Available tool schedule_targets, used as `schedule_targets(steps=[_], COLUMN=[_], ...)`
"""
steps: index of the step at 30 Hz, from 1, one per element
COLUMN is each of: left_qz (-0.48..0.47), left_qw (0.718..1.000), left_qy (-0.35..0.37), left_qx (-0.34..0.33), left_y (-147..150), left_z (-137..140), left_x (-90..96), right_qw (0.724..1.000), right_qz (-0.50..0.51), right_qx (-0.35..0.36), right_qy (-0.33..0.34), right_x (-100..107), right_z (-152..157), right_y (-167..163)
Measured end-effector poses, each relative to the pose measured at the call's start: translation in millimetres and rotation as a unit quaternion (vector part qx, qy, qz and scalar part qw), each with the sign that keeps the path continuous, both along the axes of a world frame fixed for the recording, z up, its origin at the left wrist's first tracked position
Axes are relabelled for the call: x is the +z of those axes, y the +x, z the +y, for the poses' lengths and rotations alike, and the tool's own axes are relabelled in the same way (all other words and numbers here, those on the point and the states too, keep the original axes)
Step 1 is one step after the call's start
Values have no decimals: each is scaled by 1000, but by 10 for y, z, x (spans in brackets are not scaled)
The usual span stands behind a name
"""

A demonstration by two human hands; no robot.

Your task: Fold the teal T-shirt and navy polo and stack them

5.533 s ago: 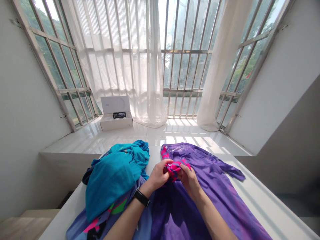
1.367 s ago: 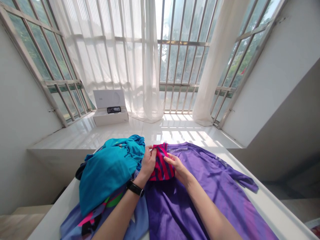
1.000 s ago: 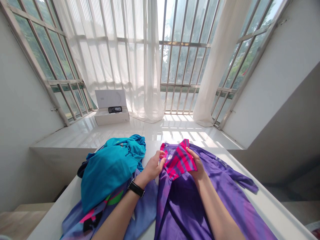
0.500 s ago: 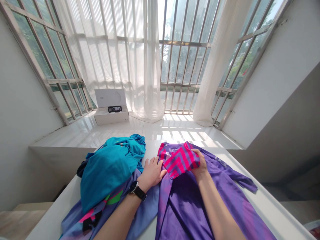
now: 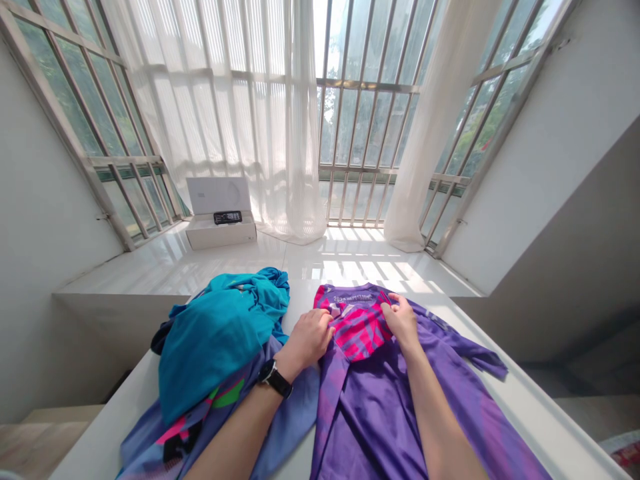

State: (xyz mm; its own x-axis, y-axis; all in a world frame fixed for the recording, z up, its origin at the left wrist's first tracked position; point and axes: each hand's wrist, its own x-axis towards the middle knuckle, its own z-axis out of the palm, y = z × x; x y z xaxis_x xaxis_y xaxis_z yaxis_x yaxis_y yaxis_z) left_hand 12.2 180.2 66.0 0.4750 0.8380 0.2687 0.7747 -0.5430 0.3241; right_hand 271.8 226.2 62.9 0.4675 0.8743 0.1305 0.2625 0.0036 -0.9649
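A purple long-sleeved shirt [image 5: 380, 407] lies spread on the white table, its neckline toward the window. Pink-and-purple striped cloth [image 5: 363, 332], apparently its collar or front panel, is bunched between my hands. My left hand [image 5: 309, 337], with a black watch on the wrist, pinches the left edge of that cloth near the neckline. At the opposite edge my right hand [image 5: 401, 322] grips the striped cloth between thumb and fingers. White printed lettering shows inside the neck. Left of the shirt, a heap of clothes has a teal garment [image 5: 215, 353] on top.
Beneath the teal garment lies a blue-violet garment [image 5: 295, 413] with pink and green patches. On the sill stands an open white box [image 5: 221, 235] with a black device [image 5: 228, 217] in it. Sheer curtains [image 5: 295, 133] hang before the barred window.
The left hand has gone from lying spread to pinching the cloth edge. The right hand has lowered the striped flap, which now lies looser and shows more of the neck lettering.
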Motion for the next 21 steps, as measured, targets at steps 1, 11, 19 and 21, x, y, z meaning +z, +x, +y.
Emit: schedule_targets(steps=[1,11,19,21], left_qz=[-3,72,78,81], left_qw=[1000,997,996,995], left_qy=[-1,-16,-52,-54], left_qx=[-21,-29,-14,-17], left_y=[1,-15,-21,-21], left_z=[0,-60,-102,-102], left_x=[-24,-158,-88,-79], right_qw=[997,909,901,895], right_qz=[-78,-367,-414,-421], right_qx=[-24,134,124,139], right_qy=[-3,148,-32,-54], right_x=[-13,-264,-366,-341], right_z=[-10,11,25,19], right_y=[-16,-493,-437,-427])
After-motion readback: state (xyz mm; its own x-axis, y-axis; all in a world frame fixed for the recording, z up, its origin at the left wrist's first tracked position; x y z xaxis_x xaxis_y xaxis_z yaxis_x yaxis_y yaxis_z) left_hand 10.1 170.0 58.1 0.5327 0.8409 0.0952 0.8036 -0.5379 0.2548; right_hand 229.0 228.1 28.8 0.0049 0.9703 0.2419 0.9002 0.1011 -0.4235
